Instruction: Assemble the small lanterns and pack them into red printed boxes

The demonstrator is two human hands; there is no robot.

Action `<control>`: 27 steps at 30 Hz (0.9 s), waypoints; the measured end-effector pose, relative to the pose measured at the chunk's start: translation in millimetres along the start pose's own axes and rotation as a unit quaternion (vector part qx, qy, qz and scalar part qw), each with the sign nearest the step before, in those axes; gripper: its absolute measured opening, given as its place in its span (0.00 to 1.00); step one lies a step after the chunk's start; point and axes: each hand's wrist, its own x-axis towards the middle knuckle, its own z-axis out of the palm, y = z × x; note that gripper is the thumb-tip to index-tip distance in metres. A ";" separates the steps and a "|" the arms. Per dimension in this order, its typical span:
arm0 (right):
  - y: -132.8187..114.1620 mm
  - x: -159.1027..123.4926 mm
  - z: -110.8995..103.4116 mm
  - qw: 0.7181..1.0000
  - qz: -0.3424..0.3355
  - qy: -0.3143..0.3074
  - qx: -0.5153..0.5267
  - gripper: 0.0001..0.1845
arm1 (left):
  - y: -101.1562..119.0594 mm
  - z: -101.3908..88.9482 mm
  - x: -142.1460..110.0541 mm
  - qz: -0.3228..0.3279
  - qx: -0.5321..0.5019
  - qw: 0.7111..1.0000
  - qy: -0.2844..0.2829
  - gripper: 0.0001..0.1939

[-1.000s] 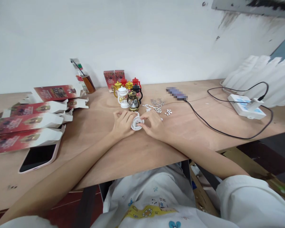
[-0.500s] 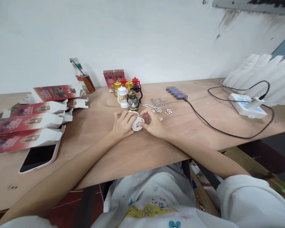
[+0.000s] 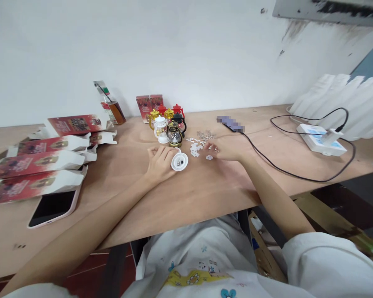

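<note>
Away from the white round-based item [image 3: 179, 162] goes the right hand [image 3: 220, 151], which half a second ago pinched at its base; it is now just right of the frame's middle, low over the table [image 3: 205, 190]. Its fingers are loosely curled above the spread of small parts, and whether they grip one I cannot tell. The left hand [image 3: 159, 162], hardly shifted, grasps the white item at the centre of the frame, base turned toward the viewer (a recess there shows small metal and dark parts).

Small white pieces [image 3: 195, 148] lie between the two hands, with a heap of thin metal parts [image 3: 205, 135] just above them in the frame. Directly above the left hand stand miniature lanterns: a bronze one [image 3: 174, 134] in front, a white one [image 3: 161, 126] beside it, a black one [image 3: 180, 120] behind, and gold and red ones farther back.

Flattened red-and-white boxes [image 3: 37, 163] fill the left of the frame, overlapping a pink-edged phone [image 3: 52, 208]. A bottle [image 3: 115, 111] leans at upper left, and a white power strip [image 3: 321, 140] lies at right.
</note>
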 end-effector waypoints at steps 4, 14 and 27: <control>4.3 -1.2 -9.1 0.997 0.015 -0.071 -0.022 0.17 | 0.4 -0.9 0.4 0.010 0.005 1.000 0.008 0.14; 8.1 6.3 4.6 0.994 -0.010 -0.103 -0.032 0.04 | 0.2 -1.0 0.8 0.009 -0.003 1.000 0.011 0.13; -15.1 4.9 20.0 0.984 -0.098 0.044 0.143 0.09 | 0.7 1.1 0.4 0.002 0.001 1.000 0.010 0.13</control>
